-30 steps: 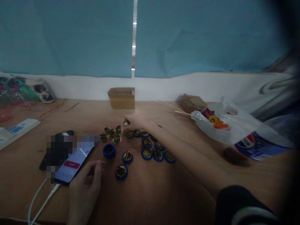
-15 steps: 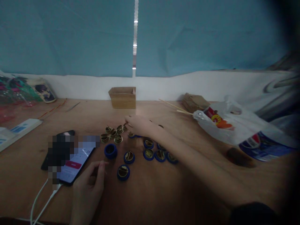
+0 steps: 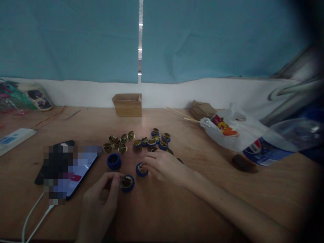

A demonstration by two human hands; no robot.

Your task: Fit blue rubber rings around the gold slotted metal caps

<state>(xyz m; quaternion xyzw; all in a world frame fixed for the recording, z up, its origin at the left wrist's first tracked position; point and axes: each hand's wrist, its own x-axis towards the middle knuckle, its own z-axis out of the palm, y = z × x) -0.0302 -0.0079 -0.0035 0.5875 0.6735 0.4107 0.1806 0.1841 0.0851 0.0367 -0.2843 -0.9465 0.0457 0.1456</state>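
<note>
My left hand [image 3: 102, 197] is closed in a pinch near the front of the wooden table; anything between thumb and forefinger is too small to make out. Beside its fingertips sits a blue ring with a round brass piece inside [image 3: 127, 183]. My right hand [image 3: 162, 165] has its fingertips closed on another blue ring with a brass insert [image 3: 141, 170], which lies on the table. A hollow blue ring [image 3: 113, 162] stands to the left. Behind it are several loose brass pieces [image 3: 116, 143]. More brass-filled blue rings [image 3: 163, 145] stand behind my right hand, which partly hides some.
Two phones lie on the left, one with a lit screen [image 3: 79, 173] and white cables. At the back stands a small cardboard box [image 3: 128, 108]. A plastic bag [image 3: 235, 135] and a lying Pepsi bottle [image 3: 268, 150] are on the right; a power strip [image 3: 16, 140] is far left.
My right hand has come back from near the loose brass pieces to a blue ring at the front, which sits slightly further right. My left hand is closer to the front ring. The view has shifted slightly.
</note>
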